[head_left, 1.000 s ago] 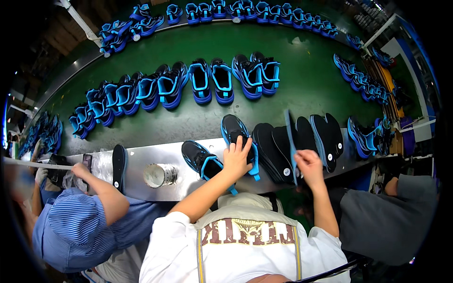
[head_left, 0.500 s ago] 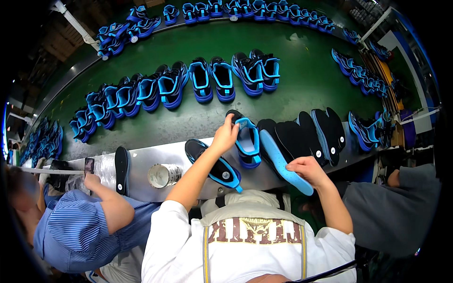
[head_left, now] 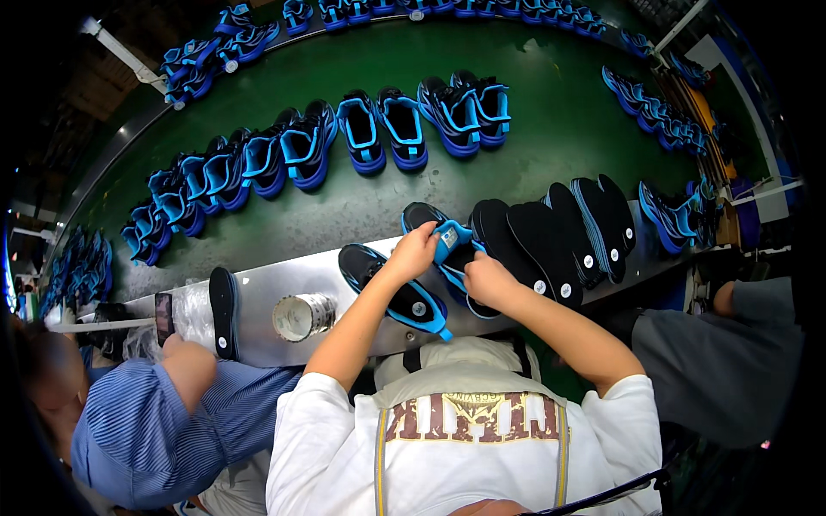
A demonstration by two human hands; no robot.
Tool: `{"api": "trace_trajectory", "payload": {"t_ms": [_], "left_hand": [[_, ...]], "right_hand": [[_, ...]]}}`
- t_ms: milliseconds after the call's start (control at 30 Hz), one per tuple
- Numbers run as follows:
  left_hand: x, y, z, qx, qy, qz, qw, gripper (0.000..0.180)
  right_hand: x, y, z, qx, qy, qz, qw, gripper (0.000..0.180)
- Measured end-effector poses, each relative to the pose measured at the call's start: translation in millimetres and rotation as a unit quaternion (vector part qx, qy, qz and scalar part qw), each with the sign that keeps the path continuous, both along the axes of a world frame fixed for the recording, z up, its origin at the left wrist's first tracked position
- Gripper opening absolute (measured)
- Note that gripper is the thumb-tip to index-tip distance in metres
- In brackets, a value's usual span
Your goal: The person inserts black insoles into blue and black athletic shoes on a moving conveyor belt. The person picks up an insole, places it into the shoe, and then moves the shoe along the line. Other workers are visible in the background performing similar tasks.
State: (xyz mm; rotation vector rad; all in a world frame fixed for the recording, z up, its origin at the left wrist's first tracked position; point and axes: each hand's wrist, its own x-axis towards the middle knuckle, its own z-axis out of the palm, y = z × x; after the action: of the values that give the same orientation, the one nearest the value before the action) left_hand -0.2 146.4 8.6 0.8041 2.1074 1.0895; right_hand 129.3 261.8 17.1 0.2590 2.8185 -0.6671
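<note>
The head view showed the left hand [head_left: 415, 251] pinching the blue tongue [head_left: 449, 238] of a shoe [head_left: 454, 272] between another shoe [head_left: 411, 298] and black insoles [head_left: 535, 241], the right hand [head_left: 489, 280] at its heel, grip unclear.

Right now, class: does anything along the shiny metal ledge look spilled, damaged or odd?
One mild oddity: the round, open, whitish container on the shiny metal ledge looks blotched with dark marks, unlike the plain black foot-shaped insoles farther right. I see no spill or damage.
</note>
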Motion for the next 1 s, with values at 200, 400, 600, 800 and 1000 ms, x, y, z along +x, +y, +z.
{"api": "trace_trajectory", "payload": {"t_ms": [200,400,600,800,1000], "left_hand": [[-7.0,-2.8,-5.8,0.004,-0.023,-0.028,0.999,0.034],[-0.1,-0.5,0.9,-0.022,-0.008,-0.008,1.000,0.040],[-36.1,-4.1,4.6,-0.017,-0.353,-0.042,0.934,0.018],[-45.1,-5.6,-4.5,0.000,-0.401,-0.075,0.913,0.014],[-38.1,0.3,-2.4,0.014,-0.397,-0.074,0.915,0.013]], "right_hand": [[-2.1,-14.3,-17.9,0.114,0.109,0.049,0.986,0.009],[1.3,-28.3,28.0,0.141,-0.007,-0.030,0.990,0.040],[-17.9,-15.6,28.7,0.137,-0.195,-0.009,0.971,0.034],[0.8,-10.8,10.9,0.144,-0.067,0.091,0.983,0.015],[-9.1,-5.6,-35.5,0.153,0.090,0.128,0.976,0.009]]}}
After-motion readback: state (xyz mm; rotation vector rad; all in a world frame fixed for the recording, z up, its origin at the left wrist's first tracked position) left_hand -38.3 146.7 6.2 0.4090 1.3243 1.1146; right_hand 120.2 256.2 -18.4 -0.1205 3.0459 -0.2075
